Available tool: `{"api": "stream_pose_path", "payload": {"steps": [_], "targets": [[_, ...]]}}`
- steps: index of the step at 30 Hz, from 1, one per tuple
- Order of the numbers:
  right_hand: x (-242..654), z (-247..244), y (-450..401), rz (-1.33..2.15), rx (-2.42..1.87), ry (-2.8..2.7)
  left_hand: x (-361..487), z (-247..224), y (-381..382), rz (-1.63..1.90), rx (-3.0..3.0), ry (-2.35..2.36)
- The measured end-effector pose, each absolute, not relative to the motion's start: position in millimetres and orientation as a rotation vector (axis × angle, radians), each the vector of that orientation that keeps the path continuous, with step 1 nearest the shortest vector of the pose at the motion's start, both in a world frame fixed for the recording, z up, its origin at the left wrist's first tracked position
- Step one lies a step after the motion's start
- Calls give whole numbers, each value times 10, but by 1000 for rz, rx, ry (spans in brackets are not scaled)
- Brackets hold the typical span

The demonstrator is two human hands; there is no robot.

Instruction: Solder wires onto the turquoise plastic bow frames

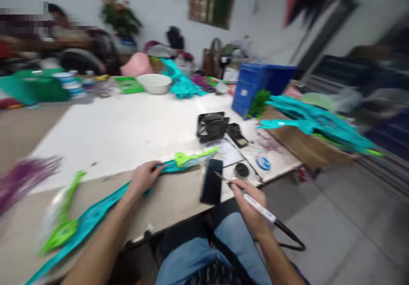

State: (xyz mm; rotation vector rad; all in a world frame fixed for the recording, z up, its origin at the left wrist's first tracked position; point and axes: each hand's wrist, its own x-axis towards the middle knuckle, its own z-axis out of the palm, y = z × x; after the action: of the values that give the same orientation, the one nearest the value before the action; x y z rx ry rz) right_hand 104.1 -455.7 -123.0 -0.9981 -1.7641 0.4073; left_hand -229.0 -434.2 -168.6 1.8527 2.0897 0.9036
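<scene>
My right hand (pixel 251 202) is closed round a soldering iron (pixel 260 208) with a white handle; its tip points left over a dark smartphone (pixel 212 182) lying at the table edge. My left hand (pixel 148 176) has its fingers pinched on a long teal plastic strip (pixel 104 206), which runs from the lower left past the hand. A bright green piece (pixel 182 159) lies on the strip's right end, and another green piece (pixel 65 231) lies on its left part. A small round dark tin (pixel 242 170) sits just beyond my right hand. Motion blur hides fine details.
A black fan (pixel 212 126) and a black iron stand (pixel 237 135) are beyond the phone. A blue-and-white reel (pixel 263 162) lies near the right edge. Further back are a blue bin (pixel 244 89), teal strips (pixel 319 116) and a white bowl (pixel 155 83). Purple wires (pixel 25 180) lie left. A person sits at the far left.
</scene>
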Motion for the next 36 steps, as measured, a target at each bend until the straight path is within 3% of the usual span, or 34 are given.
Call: {"api": "stream_pose_path", "payload": {"steps": [9,18,36], "targets": [[617,-1271,-4489,444,-835,-1954,-2340,-1754,-4420,879,1722,2117],[-42,-1332,-4443,539,-622,-2063,-2349,-1601,-4357,610,1795,2125],[-390,-1558,-4311,416,-658,-2090,-2322,-1835,-4328,801,1807,2139]]}}
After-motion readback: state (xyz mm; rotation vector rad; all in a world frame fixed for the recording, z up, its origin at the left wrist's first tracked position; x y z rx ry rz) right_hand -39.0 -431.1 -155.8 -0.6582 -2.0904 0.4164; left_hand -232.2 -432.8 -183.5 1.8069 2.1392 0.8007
